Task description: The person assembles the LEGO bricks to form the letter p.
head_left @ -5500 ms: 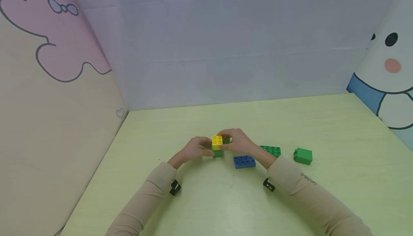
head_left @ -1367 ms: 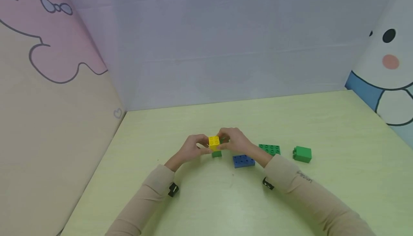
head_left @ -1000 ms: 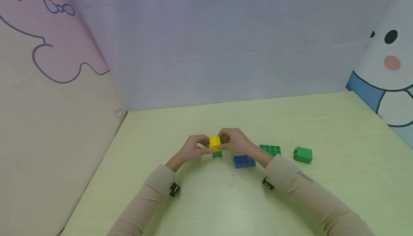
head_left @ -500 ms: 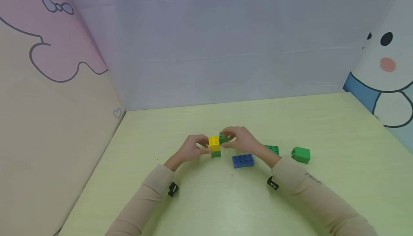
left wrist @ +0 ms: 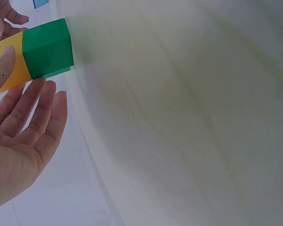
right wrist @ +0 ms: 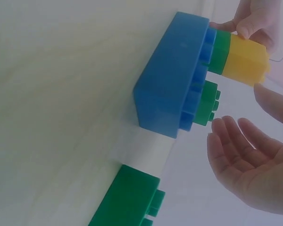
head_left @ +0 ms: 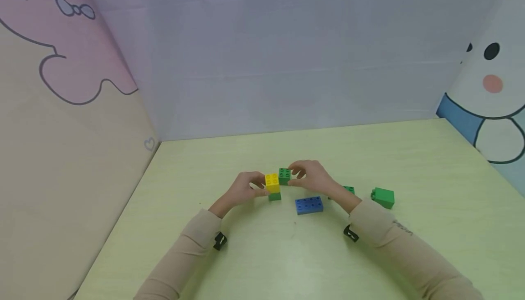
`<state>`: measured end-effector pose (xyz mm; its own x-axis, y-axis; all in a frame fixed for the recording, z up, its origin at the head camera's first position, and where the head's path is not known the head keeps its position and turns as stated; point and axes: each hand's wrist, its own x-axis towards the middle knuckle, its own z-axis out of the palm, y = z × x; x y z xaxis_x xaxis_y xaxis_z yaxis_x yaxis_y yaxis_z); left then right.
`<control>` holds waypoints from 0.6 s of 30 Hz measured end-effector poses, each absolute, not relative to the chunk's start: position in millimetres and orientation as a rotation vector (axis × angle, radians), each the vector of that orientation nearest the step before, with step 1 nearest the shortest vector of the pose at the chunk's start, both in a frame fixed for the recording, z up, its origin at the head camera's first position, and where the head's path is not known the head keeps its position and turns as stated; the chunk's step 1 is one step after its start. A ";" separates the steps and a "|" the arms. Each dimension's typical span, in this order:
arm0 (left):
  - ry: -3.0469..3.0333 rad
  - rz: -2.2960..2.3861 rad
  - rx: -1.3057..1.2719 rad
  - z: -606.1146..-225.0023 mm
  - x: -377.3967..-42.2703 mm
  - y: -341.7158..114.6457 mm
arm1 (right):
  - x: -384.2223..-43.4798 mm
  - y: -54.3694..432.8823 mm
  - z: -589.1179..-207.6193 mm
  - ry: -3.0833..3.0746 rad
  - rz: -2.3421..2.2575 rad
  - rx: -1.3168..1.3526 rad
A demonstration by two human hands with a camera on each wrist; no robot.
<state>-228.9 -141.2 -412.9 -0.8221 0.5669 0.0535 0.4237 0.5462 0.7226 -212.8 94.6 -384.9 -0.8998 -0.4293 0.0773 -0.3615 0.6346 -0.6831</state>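
Yellow block (head_left: 272, 188): head view shows studs (head_left: 275, 177); left-wrist, only sides.

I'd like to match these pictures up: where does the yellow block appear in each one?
Head: the yellow block is below centre, on a green block.
Left wrist: upper left, at the picture's edge, partly covered by the left hand.
Right wrist: upper right.
Shared landmark: that green block, directly against the yellow one in every view.

1. Head view: high, farthest; faces forward and down across the tabletop (head_left: 262, 254).
2. Left wrist, right wrist views: low, close, tilted sideways.
3. Shared by both wrist views: the yellow block (right wrist: 245, 59).
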 end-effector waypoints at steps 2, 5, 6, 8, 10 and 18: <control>2.604 1.123 0.842 -413.1 -228.9 -140.9 | -213.7 94.4 -386.1 2.761 -1.116 -0.634; 2.616 1.108 0.829 -413.4 -229.0 -140.6 | -215.2 93.9 -387.3 2.765 -1.110 -0.576; 2.618 1.106 0.825 -413.4 -228.9 -140.5 | -215.8 93.8 -387.6 2.766 -1.109 -0.559; 2.620 1.103 0.817 -413.2 -228.6 -140.2 | -217.7 93.2 -388.8 2.766 -1.104 -0.534; 2.617 1.108 0.809 -412.8 -228.2 -139.9 | -219.6 92.9 -390.2 2.764 -1.097 -0.517; 2.604 1.126 0.839 -411.3 -227.4 -139.5 | -225.3 91.8 -393.1 2.734 -1.092 -0.468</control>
